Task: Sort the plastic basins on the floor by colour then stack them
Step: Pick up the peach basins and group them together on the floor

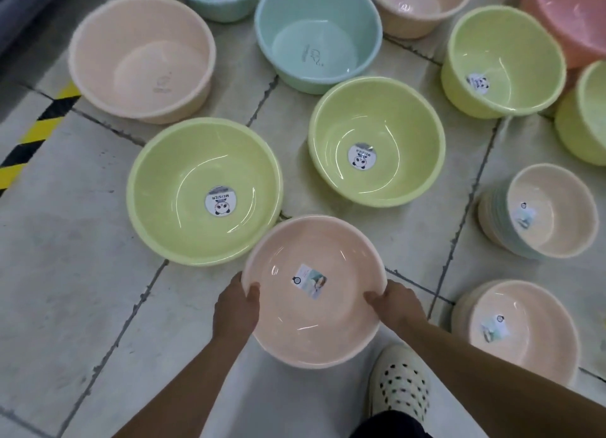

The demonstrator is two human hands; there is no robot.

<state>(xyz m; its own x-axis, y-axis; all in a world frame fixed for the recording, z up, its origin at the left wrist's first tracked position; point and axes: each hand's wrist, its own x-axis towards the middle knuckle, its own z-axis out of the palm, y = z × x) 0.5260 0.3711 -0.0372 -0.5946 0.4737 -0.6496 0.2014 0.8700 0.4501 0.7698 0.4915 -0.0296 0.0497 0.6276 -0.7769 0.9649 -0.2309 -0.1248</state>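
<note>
Held basin: peach basin (314, 290), low centre, lifted or tilted above the tiled floor (65, 240); paper label inside near the middle.
Left hand (236, 309): clamped on the rim at 9 o'clock of the basin, thumb hooked inside, fingers hidden beneath.
Right hand (401, 303): clamped on the rim at 3 o'clock, thumb inside likewise.
Neighbours, 10 to 1 o'clock of the held basin: large green basin (203, 191) just beside, rims close to touching; second green basin (377, 142) near.
Same-colour targets: peach stack (515, 332) at 3 o'clock, near the right forearm; cream-topped stack (551, 211) at 2 o'clock, blue-green rims showing beneath; wide peach basin (141, 60) at 11 o'clock, well apart.
Other stock: blue basin (318, 34) at 12 o'clock; further green, cream and pink basins along the top and right edges.
Foot: perforated shoe (400, 382) at 5 o'clock, just below the held basin.
Step in hand (judged): carrying the peach basin to a matching pile.
Handling advice: keep both grips opposite and level; match size as well as colour before nesting; lower centred, rim parallel to the stack, releasing only once seated; clear the shoe and the green rim on the swing.
</note>
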